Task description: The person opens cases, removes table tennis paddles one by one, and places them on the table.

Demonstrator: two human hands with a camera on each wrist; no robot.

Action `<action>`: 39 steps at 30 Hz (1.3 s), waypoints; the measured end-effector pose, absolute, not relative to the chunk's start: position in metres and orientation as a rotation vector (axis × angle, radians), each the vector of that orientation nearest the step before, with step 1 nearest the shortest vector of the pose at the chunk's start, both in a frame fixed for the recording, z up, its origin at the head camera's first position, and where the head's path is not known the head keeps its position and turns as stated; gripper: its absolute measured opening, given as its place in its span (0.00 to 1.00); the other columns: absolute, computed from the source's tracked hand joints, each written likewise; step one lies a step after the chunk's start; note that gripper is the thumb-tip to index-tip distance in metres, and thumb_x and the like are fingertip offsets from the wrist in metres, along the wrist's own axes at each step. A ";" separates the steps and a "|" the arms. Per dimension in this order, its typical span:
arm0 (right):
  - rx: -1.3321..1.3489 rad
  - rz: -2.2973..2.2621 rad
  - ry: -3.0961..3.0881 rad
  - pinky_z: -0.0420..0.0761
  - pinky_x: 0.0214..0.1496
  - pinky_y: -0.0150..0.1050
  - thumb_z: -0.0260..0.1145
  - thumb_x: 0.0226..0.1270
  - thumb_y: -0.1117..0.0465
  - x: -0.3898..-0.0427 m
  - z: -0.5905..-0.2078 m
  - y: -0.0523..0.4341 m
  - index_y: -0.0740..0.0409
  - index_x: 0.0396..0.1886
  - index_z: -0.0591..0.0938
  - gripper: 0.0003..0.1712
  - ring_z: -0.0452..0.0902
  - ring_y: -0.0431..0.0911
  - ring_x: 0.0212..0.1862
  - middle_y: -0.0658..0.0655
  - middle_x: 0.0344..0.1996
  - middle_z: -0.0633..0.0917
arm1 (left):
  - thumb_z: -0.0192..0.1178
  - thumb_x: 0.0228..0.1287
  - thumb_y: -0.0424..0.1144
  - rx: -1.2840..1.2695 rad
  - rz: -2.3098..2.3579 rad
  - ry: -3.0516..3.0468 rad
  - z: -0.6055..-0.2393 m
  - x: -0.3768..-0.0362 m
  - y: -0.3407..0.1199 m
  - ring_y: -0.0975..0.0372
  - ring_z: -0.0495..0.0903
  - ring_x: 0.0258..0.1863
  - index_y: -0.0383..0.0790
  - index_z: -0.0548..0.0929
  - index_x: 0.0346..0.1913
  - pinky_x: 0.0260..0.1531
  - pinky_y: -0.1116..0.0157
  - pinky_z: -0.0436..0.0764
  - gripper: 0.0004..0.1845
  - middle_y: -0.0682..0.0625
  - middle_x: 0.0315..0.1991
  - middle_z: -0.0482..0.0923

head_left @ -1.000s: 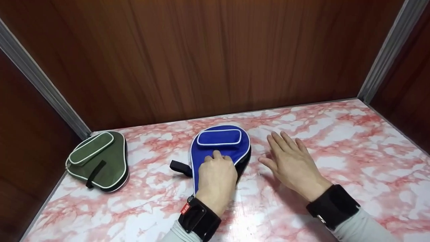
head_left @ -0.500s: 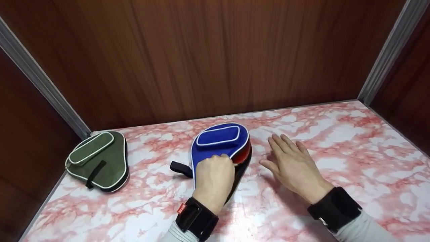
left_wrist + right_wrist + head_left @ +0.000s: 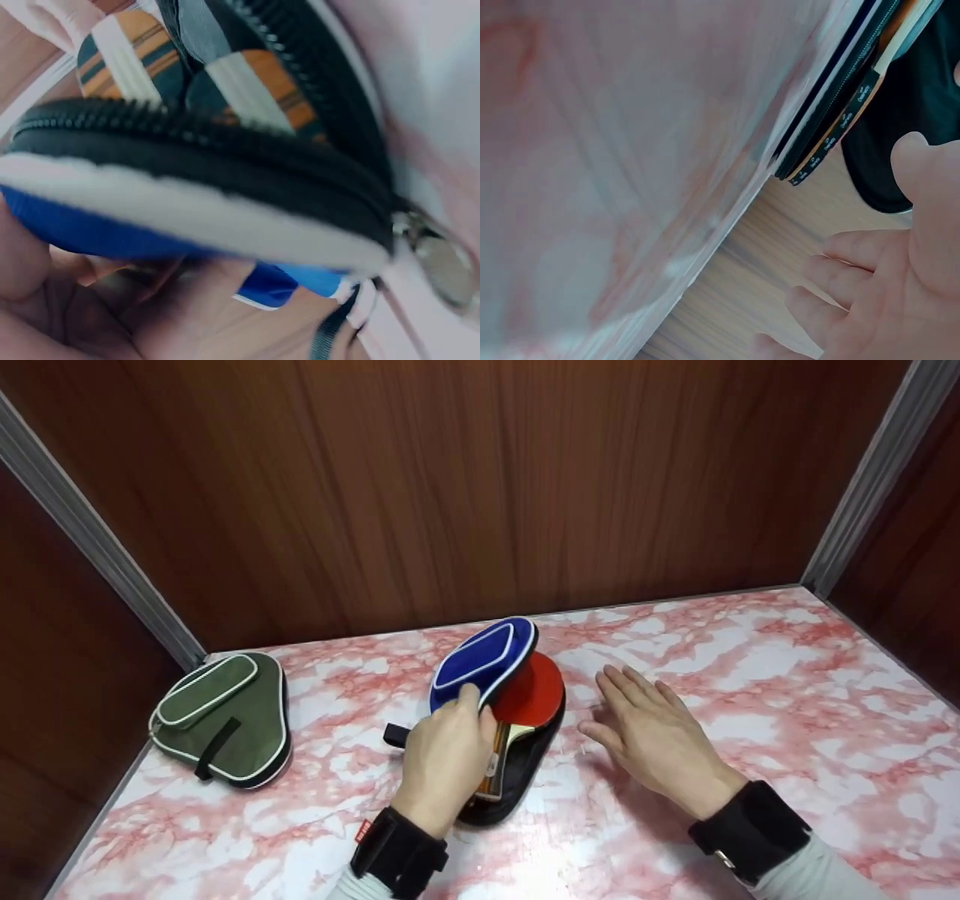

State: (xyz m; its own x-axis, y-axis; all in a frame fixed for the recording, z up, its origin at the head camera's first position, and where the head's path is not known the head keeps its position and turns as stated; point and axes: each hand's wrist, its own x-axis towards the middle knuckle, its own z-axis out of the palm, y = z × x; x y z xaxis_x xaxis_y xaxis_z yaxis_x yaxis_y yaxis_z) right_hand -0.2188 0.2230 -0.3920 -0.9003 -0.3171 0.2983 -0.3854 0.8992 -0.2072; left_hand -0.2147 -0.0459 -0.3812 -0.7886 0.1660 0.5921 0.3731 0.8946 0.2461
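Blue lid (image 3: 480, 658) gripped in the left hand (image 3: 442, 761), with red bat (image 3: 535, 690) half covered beneath.
Held that lid up at a tilt, left thumb and fingers clamped on its edge. Saw the bat lying in the black base (image 3: 519, 771), ahead and to the right of the left fingers, partly under the lid. Spotted two striped handles (image 3: 251, 88) near that hand in the left wrist view. Had the right hand (image 3: 660, 739) just right of the base, palm down, fingers straight, thumb spread apart; could not tell whether touching the table (image 3: 765, 712). Noted a black strap (image 3: 396, 735) poking out just left of the left fingers, and a green case (image 3: 251, 714) lying well left of that hand.
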 end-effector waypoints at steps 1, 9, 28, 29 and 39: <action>0.526 0.381 -2.807 0.58 0.81 0.71 0.62 0.86 0.39 -0.219 -0.392 0.224 0.66 0.85 0.67 0.45 0.60 0.66 0.84 0.68 0.83 0.68 | 0.64 0.78 0.38 -0.376 -0.513 -2.487 -0.380 -0.215 -0.049 0.41 0.86 0.24 0.35 0.79 0.44 0.25 0.43 0.82 0.09 0.42 0.25 0.81; 0.528 0.374 -2.822 0.58 0.81 0.71 0.62 0.85 0.38 -0.219 -0.391 0.223 0.67 0.85 0.67 0.46 0.60 0.67 0.84 0.69 0.83 0.67 | 0.60 0.81 0.39 -0.244 -0.802 -2.599 -0.370 -0.214 -0.079 0.53 0.76 0.21 0.41 0.77 0.40 0.23 0.52 0.78 0.08 0.49 0.25 0.74; 0.563 0.356 -2.794 0.60 0.81 0.69 0.67 0.82 0.38 -0.212 -0.391 0.205 0.66 0.84 0.70 0.47 0.63 0.65 0.83 0.68 0.82 0.70 | 0.65 0.71 0.41 -0.153 -0.704 -2.631 -0.366 -0.204 -0.151 0.40 0.88 0.31 0.43 0.84 0.31 0.31 0.40 0.79 0.10 0.43 0.28 0.87; 0.571 0.359 -2.780 0.60 0.81 0.69 0.68 0.81 0.38 -0.210 -0.390 0.201 0.66 0.83 0.70 0.47 0.64 0.65 0.82 0.67 0.81 0.71 | 0.64 0.71 0.41 -0.142 -0.695 -2.636 -0.366 -0.203 -0.154 0.40 0.88 0.31 0.43 0.82 0.29 0.31 0.40 0.78 0.10 0.43 0.28 0.87; 0.614 0.555 -2.604 0.79 0.69 0.62 0.73 0.78 0.39 -0.189 -0.383 0.156 0.60 0.71 0.84 0.36 0.83 0.60 0.66 0.61 0.64 0.87 | 0.63 0.69 0.42 -0.129 -0.599 -2.695 -0.370 -0.201 -0.162 0.43 0.85 0.25 0.45 0.74 0.20 0.26 0.43 0.77 0.19 0.46 0.19 0.78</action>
